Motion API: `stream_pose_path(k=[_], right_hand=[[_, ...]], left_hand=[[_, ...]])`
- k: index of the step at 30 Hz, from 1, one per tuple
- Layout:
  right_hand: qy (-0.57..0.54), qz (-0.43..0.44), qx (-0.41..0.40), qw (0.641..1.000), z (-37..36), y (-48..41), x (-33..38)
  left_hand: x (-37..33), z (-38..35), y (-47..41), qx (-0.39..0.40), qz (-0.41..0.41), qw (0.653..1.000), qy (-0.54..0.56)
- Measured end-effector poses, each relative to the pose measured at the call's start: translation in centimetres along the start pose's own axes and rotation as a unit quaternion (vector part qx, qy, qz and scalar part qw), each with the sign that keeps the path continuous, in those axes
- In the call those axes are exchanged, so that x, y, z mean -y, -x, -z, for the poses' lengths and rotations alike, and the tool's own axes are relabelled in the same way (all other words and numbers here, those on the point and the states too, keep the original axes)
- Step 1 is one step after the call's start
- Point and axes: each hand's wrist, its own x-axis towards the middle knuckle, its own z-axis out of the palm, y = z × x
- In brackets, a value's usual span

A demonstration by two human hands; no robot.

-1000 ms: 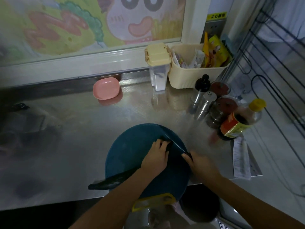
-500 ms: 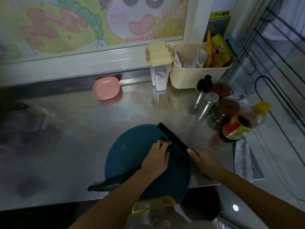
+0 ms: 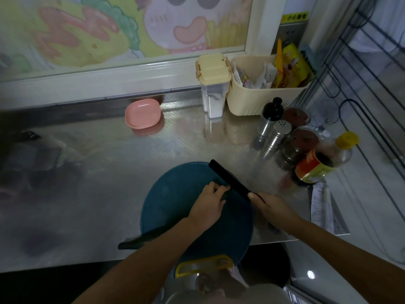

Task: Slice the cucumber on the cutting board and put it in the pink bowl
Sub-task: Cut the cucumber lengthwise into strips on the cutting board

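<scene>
Left hand (image 3: 208, 205) curls over the cucumber (image 3: 140, 239), whose tail overhangs the cutting board's (image 3: 171, 189) left rim near the worktop's (image 3: 87, 194) front edge, right hand (image 3: 274, 207) grips the knife (image 3: 230, 181) just beside those fingers, and the pink bowl (image 3: 142, 114) sits well apart at the back edge.

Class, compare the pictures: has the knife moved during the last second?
Yes: the knife has risen off the cutting board, shifting slightly toward its far rim.
</scene>
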Motion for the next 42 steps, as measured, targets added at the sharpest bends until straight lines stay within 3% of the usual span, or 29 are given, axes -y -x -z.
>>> stream_pose_path(k=[16, 23, 32, 37, 42], right_hand=[[-0.04, -0.009, -0.007, 0.999, -0.3, 0.4, -0.2], [-0.083, -0.053, -0.02, 0.995, -0.5, -0.2, -0.1], [0.006, -0.051, -0.023, 0.998, -2.7, -1.3, -0.7], [0.024, -0.05, -0.02, 0.998, -2.2, -0.9, -0.8], [-0.001, -0.045, -0.029, 0.999, -1.6, -0.1, -1.0]], left_hand=[[-0.3, 0.0, -0.2, 0.006, 0.012, 1.0, 0.0], [0.0, 0.0, -0.3, 0.003, 0.022, 1.0, 0.015], [-0.1, -0.2, -0.2, 0.002, 0.029, 0.999, 0.014], [-0.2, 0.0, -0.1, 0.016, -0.004, 1.0, 0.003], [-0.7, -0.5, 1.2, 0.078, -0.152, 0.983, -0.07]])
